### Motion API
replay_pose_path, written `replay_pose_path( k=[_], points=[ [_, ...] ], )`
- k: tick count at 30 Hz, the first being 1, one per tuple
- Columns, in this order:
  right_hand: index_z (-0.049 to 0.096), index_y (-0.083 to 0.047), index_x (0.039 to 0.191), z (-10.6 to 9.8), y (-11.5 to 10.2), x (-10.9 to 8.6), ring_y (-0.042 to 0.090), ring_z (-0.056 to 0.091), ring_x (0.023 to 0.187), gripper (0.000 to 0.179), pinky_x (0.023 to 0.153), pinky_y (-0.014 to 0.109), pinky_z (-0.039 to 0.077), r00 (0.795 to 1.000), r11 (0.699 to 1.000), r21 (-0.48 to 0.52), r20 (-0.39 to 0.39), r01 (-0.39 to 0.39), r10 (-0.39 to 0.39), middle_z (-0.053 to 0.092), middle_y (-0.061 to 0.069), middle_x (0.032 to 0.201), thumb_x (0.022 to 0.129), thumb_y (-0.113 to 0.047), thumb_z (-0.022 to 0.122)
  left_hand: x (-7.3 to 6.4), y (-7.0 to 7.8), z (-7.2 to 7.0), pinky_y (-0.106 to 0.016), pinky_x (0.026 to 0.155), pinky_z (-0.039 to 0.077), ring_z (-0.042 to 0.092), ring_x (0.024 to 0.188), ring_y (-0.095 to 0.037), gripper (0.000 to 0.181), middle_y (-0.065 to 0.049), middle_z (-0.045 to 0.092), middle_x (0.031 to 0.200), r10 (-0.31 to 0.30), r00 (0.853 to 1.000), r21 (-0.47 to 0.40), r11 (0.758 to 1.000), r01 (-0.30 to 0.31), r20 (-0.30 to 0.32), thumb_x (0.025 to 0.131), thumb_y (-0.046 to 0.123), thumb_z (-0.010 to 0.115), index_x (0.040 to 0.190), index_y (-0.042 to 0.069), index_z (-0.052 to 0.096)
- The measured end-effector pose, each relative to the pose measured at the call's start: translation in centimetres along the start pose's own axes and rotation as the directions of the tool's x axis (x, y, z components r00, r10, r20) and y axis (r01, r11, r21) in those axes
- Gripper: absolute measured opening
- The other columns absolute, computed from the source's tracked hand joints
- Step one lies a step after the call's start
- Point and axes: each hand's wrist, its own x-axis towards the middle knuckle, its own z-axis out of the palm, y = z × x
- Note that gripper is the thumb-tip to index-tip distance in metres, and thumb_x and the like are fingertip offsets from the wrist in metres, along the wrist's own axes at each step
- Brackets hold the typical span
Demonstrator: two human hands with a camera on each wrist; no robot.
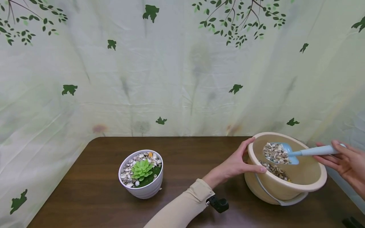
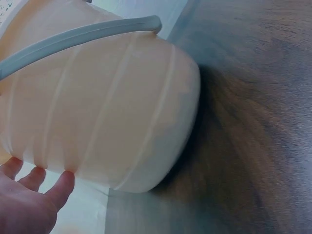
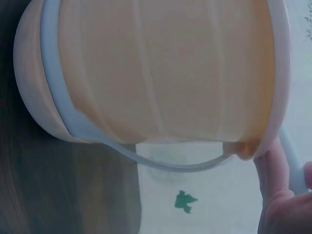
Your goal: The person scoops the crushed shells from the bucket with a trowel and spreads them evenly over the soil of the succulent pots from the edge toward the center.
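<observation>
A cream bucket (image 1: 272,189) with a pale blue handle stands on the right side of the table, with small mixed pebbles (image 1: 275,171) inside. My left hand (image 1: 232,164) grips its left side, thumb and fingers spread around the rim; in the left wrist view the fingertips (image 2: 66,185) touch the outer wall. With my right hand (image 1: 349,166) I hold a light blue shovel (image 1: 316,151) by its handle. Its scoop is heaped with pebbles and hovers over the bucket's mouth. Most of the right hand is outside the right wrist view, where the bucket's wall (image 3: 185,73) fills much of the picture.
Left of the bucket, a white pot (image 1: 142,192) holds a green succulent (image 1: 142,170) among pebbles, with a dark green patch beside it. Brown wood shows on the table (image 1: 85,190) between and around them. A leaf-printed curtain (image 1: 182,63) hangs behind the table's back edge.
</observation>
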Motion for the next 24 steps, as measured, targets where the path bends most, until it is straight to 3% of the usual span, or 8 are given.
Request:
replay_pose_path(
  k=[11,19,24],
  points=[
    [0.05,-0.003,0.102,0.4,1.1,-0.8,0.037,0.07,0.083,0.014,0.067,0.048,0.055,0.992,0.97,0.205,-0.037,0.128,-0.123,0.071,0.021,0.095,0.105,-0.013,0.04,-0.5,-0.2,0.6,-0.028,0.1,0.037,0.035,0.133,-0.004,0.089,0.013,0.035,0.149,0.049,0.997,-0.031,0.998,-0.051,-0.053,0.083,0.011,0.076,0.153,0.036,0.026],
    [0.054,0.002,0.102,1.7,1.2,-1.4,0.038,0.07,0.084,0.019,0.067,0.048,0.055,0.979,0.948,0.247,-0.022,0.203,-0.204,0.07,0.025,0.096,0.105,-0.01,0.04,-2.1,0.4,0.6,-0.036,0.098,0.041,0.04,0.131,-0.002,0.084,0.017,0.041,0.146,0.094,0.991,0.147,0.986,-0.08,-0.092,0.086,0.027,0.077,0.151,0.04,0.026],
    [0.053,0.003,0.103,3.0,1.3,-1.6,0.039,0.069,0.086,0.017,0.067,0.048,0.055,0.972,0.929,0.287,-0.031,0.233,-0.234,0.07,0.026,0.096,0.104,-0.007,0.041,-3.4,0.5,-0.4,-0.033,0.102,0.039,0.039,0.134,-0.008,0.085,0.015,0.041,0.147,0.078,0.993,0.213,0.975,-0.058,-0.088,0.083,0.029,0.08,0.152,0.032,0.03]
  ],
)
